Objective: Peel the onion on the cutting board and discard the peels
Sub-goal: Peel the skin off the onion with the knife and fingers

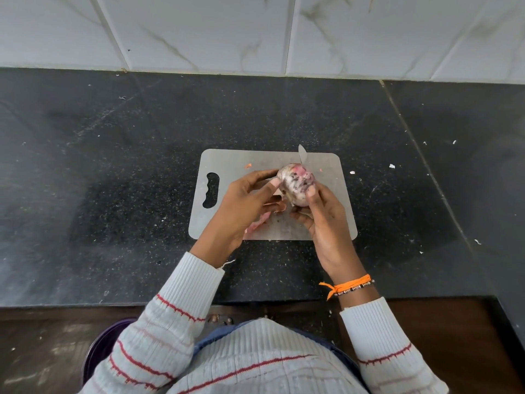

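A pale onion with pink and dark patches is held above the grey cutting board. My right hand grips it from the right and below, thumb on its side. A knife blade sticks up behind the onion; its handle is hidden. My left hand holds the onion's left side, thumb pressed on the skin. Loose pinkish peels lie on the board under my left hand.
The board lies on a black speckled counter with small white scraps scattered about. A white tiled wall runs behind. A purple bin stands on the floor at lower left, below the counter's front edge.
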The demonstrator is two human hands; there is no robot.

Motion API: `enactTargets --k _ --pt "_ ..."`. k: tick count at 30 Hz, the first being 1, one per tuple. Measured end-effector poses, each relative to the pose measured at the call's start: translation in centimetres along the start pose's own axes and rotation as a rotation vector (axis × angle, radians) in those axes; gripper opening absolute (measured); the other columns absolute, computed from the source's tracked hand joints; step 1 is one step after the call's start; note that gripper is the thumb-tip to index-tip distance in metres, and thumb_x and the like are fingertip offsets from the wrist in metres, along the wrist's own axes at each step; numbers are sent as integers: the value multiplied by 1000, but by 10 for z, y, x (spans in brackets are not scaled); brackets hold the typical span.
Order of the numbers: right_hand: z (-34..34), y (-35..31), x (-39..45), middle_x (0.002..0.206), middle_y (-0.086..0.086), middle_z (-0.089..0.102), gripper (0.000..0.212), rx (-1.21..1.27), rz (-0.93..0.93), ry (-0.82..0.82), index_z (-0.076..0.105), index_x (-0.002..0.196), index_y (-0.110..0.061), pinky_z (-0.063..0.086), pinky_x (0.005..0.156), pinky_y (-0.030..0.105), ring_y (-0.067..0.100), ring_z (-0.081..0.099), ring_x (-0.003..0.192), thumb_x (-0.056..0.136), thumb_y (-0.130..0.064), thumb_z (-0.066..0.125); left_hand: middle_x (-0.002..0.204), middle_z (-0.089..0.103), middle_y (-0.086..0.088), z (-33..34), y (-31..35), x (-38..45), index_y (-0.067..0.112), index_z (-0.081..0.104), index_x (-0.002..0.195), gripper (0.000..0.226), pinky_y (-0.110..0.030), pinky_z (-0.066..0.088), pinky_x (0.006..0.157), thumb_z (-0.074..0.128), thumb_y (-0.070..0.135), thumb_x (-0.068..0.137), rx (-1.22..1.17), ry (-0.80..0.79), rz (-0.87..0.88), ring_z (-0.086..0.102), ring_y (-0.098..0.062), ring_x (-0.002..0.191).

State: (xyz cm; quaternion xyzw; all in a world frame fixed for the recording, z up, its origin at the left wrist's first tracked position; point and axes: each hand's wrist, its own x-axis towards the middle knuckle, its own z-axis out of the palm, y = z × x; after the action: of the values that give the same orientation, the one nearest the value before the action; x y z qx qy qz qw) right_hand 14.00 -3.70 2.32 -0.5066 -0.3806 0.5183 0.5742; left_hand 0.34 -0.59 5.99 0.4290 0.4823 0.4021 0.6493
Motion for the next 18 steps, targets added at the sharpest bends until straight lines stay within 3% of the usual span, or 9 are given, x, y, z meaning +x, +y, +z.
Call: enactTargets --k 2,5,9,14,18 --pt "-1 -1 0 118 5 63 45 -36 -75 24 55 122 -15 53 85 28 17 63 106 80 -19 72 97 68 1 1 1 -1 15 57 122 31 -20 57 71 55 16 92 -19 -61 -18 69 -11 76" --pt "0 -1 0 126 1 56 59 -107 -164 29 52 121 -21 53 82 22 16 61 110 72 1 75 105 66 -2 1 -1 -2 15 52 129 42 -21 57 72 60 10 88 5 -72 1 69 -11 83" --pt "1 2 2 129 3 52 64 -176 -247 66 51 123 -17 54 83 26 18 56 116 68 3 78 111 65 -2 -2 1 -2 12 62 116 35 -25 58 72 66 2 82 106 66 143 68 -8 78" --pt "-2 3 1 128 2 51 64 -243 -313 44 52 122 -18 56 85 36 20 52 120 68 0 80 96 71 5 -4 2 0 18 68 91 16 -38 58 76 72 8 79 155 167 212 71 -14 82" --pt "-1 2 -1 128 5 50 64 -237 -351 -1 51 119 -23 54 86 32 22 51 121 68 2 79 113 65 0 0 0 1 18 59 111 40 -35 59 74 74 8 76 120 86 183 68 -18 93"
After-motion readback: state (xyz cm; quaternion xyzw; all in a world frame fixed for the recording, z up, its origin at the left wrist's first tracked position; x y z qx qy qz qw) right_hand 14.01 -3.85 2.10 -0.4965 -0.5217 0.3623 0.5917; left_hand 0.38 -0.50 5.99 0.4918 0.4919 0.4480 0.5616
